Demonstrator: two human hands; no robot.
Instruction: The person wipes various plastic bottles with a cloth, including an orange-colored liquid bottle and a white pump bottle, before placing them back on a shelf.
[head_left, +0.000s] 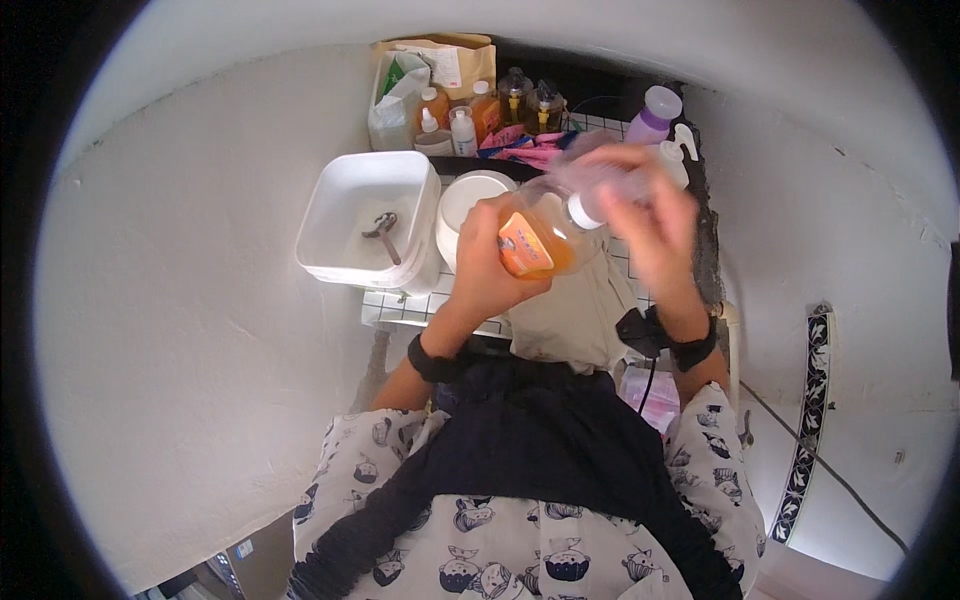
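My left hand (487, 251) is wrapped around a clear plastic bottle (559, 232) part-filled with orange liquid. The bottle bears an orange label and lies tilted, its white cap (583, 211) pointing right. Motion blurs my right hand (652, 210), which is up by the cap. In its fingers is a pale mauve cloth (600, 172), too smeared to make out its edges or whether it touches the bottle. Below the bottle a beige cloth (570, 319) is draped over the tiled counter's front. A round white lidded tub (476, 187) stands just behind my left hand.
Left on the counter (424, 306) is a white square bucket (322, 217) with a metal-headed tool (386, 232) inside. Behind stand orange bottles (486, 112), dark-topped dispensers (544, 105), pink packets (529, 150), a purple bottle (652, 120) and a white pump bottle (673, 161). Walls flank both sides.
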